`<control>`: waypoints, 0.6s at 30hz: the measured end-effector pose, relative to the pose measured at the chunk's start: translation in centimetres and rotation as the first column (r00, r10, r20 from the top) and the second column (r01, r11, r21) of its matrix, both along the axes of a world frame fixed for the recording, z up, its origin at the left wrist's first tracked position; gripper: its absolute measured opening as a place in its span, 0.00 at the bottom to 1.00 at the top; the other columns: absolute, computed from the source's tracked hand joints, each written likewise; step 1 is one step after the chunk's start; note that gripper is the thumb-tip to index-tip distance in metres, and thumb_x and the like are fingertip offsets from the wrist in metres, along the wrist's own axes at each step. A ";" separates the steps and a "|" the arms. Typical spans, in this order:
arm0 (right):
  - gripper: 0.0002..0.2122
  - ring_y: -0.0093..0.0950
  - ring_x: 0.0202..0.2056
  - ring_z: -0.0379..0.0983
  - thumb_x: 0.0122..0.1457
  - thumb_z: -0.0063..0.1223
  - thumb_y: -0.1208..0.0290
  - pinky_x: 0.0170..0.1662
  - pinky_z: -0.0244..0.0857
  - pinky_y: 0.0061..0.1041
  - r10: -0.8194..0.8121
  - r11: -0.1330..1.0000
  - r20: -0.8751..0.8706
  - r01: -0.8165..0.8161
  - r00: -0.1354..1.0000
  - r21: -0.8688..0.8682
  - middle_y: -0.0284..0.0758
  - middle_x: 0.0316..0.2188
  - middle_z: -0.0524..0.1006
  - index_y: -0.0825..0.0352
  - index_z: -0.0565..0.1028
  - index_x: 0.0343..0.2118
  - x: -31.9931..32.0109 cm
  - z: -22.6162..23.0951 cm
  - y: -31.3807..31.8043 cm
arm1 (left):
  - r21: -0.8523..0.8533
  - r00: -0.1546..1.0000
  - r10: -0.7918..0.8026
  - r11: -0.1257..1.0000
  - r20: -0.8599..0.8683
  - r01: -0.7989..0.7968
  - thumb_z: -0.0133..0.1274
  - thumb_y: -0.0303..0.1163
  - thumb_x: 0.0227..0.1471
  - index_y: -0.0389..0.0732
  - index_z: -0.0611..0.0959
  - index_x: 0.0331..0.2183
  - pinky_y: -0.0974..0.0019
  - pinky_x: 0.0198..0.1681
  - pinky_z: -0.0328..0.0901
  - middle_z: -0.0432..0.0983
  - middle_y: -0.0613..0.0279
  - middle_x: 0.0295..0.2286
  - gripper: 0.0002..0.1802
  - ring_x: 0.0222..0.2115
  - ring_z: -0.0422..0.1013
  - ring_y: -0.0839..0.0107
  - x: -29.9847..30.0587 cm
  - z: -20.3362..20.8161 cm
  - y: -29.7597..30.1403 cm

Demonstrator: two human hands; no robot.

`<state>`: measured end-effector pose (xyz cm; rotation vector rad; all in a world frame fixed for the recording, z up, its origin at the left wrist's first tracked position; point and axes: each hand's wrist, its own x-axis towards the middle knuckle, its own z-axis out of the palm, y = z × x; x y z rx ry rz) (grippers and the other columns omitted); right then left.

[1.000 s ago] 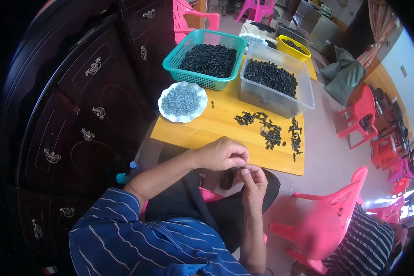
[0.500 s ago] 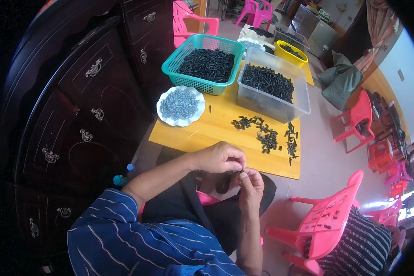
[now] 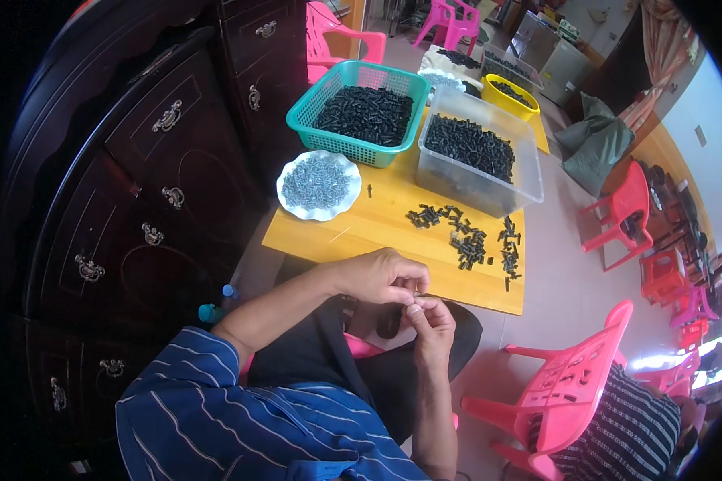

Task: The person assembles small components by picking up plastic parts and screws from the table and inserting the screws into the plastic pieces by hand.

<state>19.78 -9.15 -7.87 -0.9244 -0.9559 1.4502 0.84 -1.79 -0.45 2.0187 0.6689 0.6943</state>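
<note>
A worker in a blue striped shirt (image 3: 257, 425) sat at the near edge of a yellow wooden table (image 3: 309, 240), head bent over close handwork. The left hand (image 3: 383, 274) and the right hand (image 3: 436, 325) met above dark trousers (image 3: 305, 345), their fingertips pinched together on a small piece (image 3: 415, 296) that sat just off the tabletop's edge; from where I stood, the fingers hid most of it, and its exact shape could not be told. On the table beyond the hands, loose black pieces (image 3: 469, 244) lay in scattered clusters toward the right side, while a lone black piece (image 3: 370, 191) rested near a white scalloped plate (image 3: 285, 204) heaped with small, pale, shiny bits. A thin pale stick (image 3: 341, 233) lay between the plate and the left wrist. Behind, a teal perforated basket (image 3: 361, 151) and a translucent plastic bin (image 3: 473, 191) stood side by side, both well filled with black pieces, and a yellow basin (image 3: 507, 109) held more farther back. A dark wooden cabinet (image 3: 176, 160) rose at left; at right, a person in dark striped clothing (image 3: 634, 425) sat by a pink plastic chair (image 3: 573, 385).
</note>
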 end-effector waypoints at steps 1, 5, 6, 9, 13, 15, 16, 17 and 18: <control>0.04 0.17 0.28 0.73 0.59 0.60 0.75 0.34 0.65 0.16 -0.018 1.000 0.018 0.017 1.000 0.007 0.30 0.27 0.79 0.68 0.78 0.36 -0.1 0.1 -0.1 | -0.039 1.000 -0.006 0.999 0.020 0.007 0.60 0.26 0.48 0.38 0.80 0.34 0.66 0.31 0.68 0.78 0.60 0.22 0.08 0.23 0.75 0.70 0.0 -0.2 0.0; 0.04 0.17 0.28 0.73 0.59 0.60 0.75 0.34 0.65 0.16 -0.027 1.000 0.002 0.027 1.000 0.003 0.30 0.27 0.80 0.68 0.78 0.36 -0.3 0.2 -0.1 | -0.046 1.000 -0.016 0.999 0.026 0.018 0.60 0.26 0.49 0.38 0.80 0.33 0.68 0.30 0.68 0.77 0.63 0.22 0.08 0.23 0.74 0.73 0.0 -0.5 0.2; 0.05 0.17 0.29 0.73 0.60 0.60 0.74 0.35 0.66 0.16 -0.027 1.000 -0.010 0.027 1.000 0.013 0.31 0.28 0.80 0.68 0.78 0.37 -0.3 0.2 -0.1 | -0.065 0.999 -0.007 0.998 0.037 0.009 0.60 0.26 0.49 0.38 0.80 0.34 0.68 0.31 0.68 0.78 0.63 0.22 0.08 0.24 0.74 0.73 0.0 -0.6 0.2; 0.06 0.18 0.30 0.74 0.60 0.58 0.73 0.37 0.67 0.18 -0.015 1.000 -0.060 0.014 0.998 -0.024 0.32 0.30 0.80 0.68 0.77 0.38 -0.4 0.6 0.0 | -0.067 0.998 0.025 0.998 0.055 -0.021 0.60 0.26 0.49 0.37 0.80 0.36 0.67 0.31 0.69 0.78 0.62 0.23 0.10 0.24 0.75 0.73 0.3 -1.0 0.3; 0.07 0.20 0.32 0.75 0.61 0.56 0.72 0.41 0.68 0.20 0.045 0.990 -0.186 -0.068 0.982 -0.121 0.32 0.33 0.80 0.68 0.76 0.39 0.1 0.4 0.2 | -0.013 0.996 0.085 0.996 0.021 -0.084 0.60 0.30 0.50 0.37 0.80 0.41 0.67 0.32 0.69 0.79 0.60 0.24 0.16 0.25 0.76 0.71 1.0 -1.2 0.2; 0.07 0.22 0.32 0.75 0.61 0.56 0.71 0.40 0.69 0.22 0.036 0.985 -0.253 -0.078 0.967 -0.156 0.32 0.32 0.79 0.66 0.75 0.39 0.1 0.6 0.3 | -0.025 0.997 0.083 0.996 0.000 -0.083 0.60 0.32 0.50 0.37 0.79 0.43 0.66 0.32 0.70 0.79 0.60 0.26 0.17 0.25 0.76 0.70 1.1 -0.8 -0.1; 0.07 0.24 0.32 0.75 0.62 0.55 0.70 0.40 0.70 0.24 0.029 0.978 -0.320 -0.093 0.947 -0.189 0.33 0.32 0.78 0.64 0.74 0.40 0.1 0.7 0.3 | -0.037 0.996 0.084 0.996 -0.020 -0.084 0.60 0.33 0.50 0.36 0.79 0.44 0.65 0.33 0.70 0.80 0.59 0.28 0.19 0.24 0.77 0.69 1.2 -0.5 -0.2; 0.07 0.24 0.32 0.75 0.62 0.55 0.70 0.40 0.70 0.24 0.029 0.977 -0.321 -0.094 0.947 -0.189 0.33 0.32 0.78 0.64 0.74 0.40 0.2 0.6 0.3 | -0.038 0.996 0.084 0.996 -0.022 -0.085 0.60 0.33 0.50 0.36 0.79 0.44 0.65 0.33 0.70 0.80 0.59 0.28 0.19 0.24 0.77 0.69 1.2 -0.3 -0.4; 0.08 0.24 0.35 0.76 0.62 0.55 0.69 0.42 0.71 0.25 0.038 0.974 -0.399 -0.123 0.916 -0.190 0.32 0.33 0.78 0.63 0.74 0.42 0.4 0.4 0.4 | 0.035 0.991 0.127 0.991 -0.038 -0.126 0.61 0.31 0.48 0.36 0.79 0.45 0.64 0.35 0.70 0.79 0.58 0.31 0.21 0.29 0.77 0.67 1.3 -0.3 -0.6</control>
